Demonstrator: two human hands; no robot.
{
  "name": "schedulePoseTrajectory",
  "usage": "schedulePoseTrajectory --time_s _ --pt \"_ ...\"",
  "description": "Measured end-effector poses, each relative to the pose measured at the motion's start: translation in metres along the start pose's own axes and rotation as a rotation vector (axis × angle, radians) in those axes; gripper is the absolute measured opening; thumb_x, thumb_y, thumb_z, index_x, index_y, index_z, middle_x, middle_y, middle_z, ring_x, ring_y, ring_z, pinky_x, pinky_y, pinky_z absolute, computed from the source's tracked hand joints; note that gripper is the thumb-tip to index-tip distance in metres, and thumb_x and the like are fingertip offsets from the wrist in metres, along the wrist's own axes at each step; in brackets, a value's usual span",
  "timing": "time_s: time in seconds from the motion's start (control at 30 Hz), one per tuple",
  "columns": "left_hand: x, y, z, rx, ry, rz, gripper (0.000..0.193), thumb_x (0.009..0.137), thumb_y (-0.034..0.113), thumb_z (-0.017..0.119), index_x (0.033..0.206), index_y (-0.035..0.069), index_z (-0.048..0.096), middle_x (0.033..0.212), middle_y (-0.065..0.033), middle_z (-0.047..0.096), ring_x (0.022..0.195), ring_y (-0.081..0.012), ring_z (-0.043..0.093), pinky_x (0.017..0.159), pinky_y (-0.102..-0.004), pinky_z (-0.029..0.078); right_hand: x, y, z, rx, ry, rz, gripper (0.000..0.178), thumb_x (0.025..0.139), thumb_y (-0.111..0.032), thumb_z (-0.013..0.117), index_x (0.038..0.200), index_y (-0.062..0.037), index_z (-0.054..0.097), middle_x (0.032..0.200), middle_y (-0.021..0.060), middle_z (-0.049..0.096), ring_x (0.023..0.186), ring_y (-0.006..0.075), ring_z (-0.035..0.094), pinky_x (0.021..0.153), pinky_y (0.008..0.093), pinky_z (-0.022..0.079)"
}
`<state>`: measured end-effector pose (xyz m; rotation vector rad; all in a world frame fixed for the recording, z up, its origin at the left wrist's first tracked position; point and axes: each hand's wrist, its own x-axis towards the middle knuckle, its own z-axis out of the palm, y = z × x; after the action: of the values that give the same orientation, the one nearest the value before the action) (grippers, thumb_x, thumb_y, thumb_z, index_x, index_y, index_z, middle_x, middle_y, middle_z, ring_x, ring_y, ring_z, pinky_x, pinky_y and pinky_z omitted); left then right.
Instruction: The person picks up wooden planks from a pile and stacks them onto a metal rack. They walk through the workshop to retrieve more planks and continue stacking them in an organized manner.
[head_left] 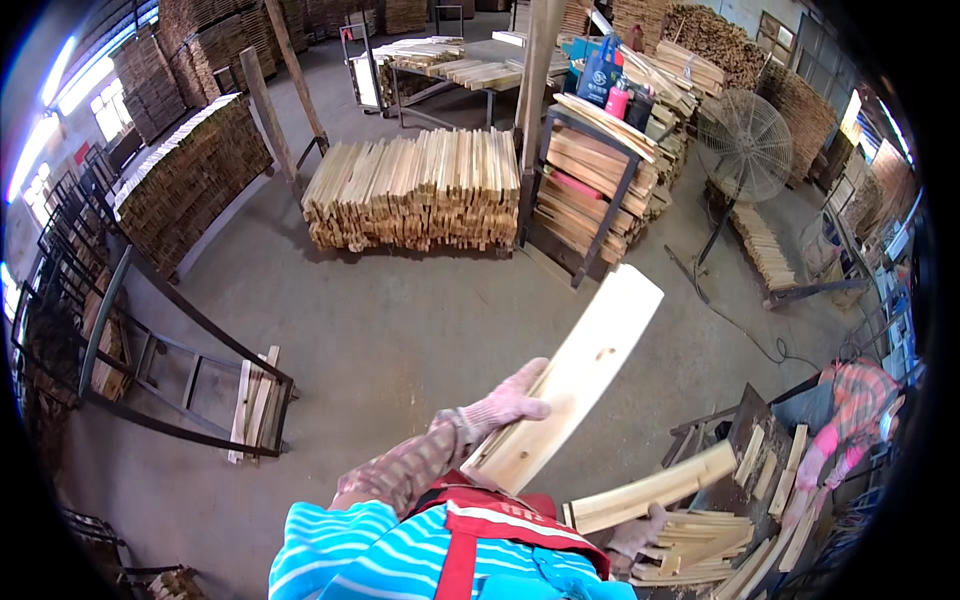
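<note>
My left hand (508, 398), in a pale work glove, is closed round the left edge of a wide pale wooden board (585, 365). The board slants up and away from my waist, and a knot shows on its face. What looks like a second layer lies along its left edge. At the lower right, my gloved right hand (637, 537) is closed at the lower edge of another wooden board (650, 490); its fingers are partly hidden. Just beyond that hand lies a pile of wooden slats (705, 545).
A co-worker (860, 400) with pink sleeves reaches over loose slats on a dark bench (740, 425) at right. Ahead stand a long stack of slats (420, 190), a loaded rack (590, 190) and a large fan (745, 145). A metal cart frame (190, 385) is at left.
</note>
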<state>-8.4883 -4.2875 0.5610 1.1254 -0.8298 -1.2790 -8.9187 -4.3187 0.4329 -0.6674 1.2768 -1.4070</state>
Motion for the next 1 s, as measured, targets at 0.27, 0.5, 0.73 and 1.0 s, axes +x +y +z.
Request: schedulePoseTrajectory --time_s 0.27,0.5,0.73,1.0 --pt "-0.039 0.06 -0.156 -0.271 0.277 0.138 0.101 0.067 0.034 0.075 0.152 -0.001 0.033 0.146 -0.0143 0.048 0.136 -0.023 0.046 0.114 -0.0346 0.037 -0.017 0.002 0.35 0.138 -0.664 0.485 0.051 0.073 -0.011 0.054 0.121 0.0073 0.058 0.106 0.0156 0.067 0.1 0.0317 0.067 0.097 0.0458 0.056" --pt "-0.014 0.132 -0.316 -0.264 0.565 0.231 0.095 0.072 0.024 0.07 0.154 -0.001 0.029 0.15 -0.0154 0.045 0.14 -0.0263 0.044 0.116 -0.0372 0.035 -0.039 0.064 0.632 -0.048 -1.122 0.737 0.072 0.069 -0.016 0.065 0.138 0.0023 0.051 0.115 0.0143 0.066 0.103 0.0301 0.067 0.096 0.0427 0.056" --pt "-0.036 0.159 -0.456 -0.498 0.901 0.382 0.098 0.072 0.021 0.078 0.155 0.003 0.029 0.148 -0.0131 0.047 0.136 -0.0267 0.048 0.113 -0.0408 0.041 -0.117 0.141 0.857 -0.201 -1.519 0.958 0.076 0.071 -0.018 0.067 0.141 0.0027 0.049 0.118 0.0128 0.066 0.105 0.0254 0.066 0.095 0.0402 0.055" --pt "-0.081 0.215 -0.653 -0.462 1.165 0.501 0.091 0.073 0.025 0.078 0.149 0.002 0.036 0.136 -0.0121 0.055 0.123 -0.0235 0.057 0.106 -0.0392 0.047 -0.251 0.247 1.064 -0.396 -1.731 1.122 0.073 0.074 -0.022 0.067 0.141 0.0022 0.051 0.122 0.0134 0.065 0.11 0.0273 0.065 0.096 0.0426 0.055"
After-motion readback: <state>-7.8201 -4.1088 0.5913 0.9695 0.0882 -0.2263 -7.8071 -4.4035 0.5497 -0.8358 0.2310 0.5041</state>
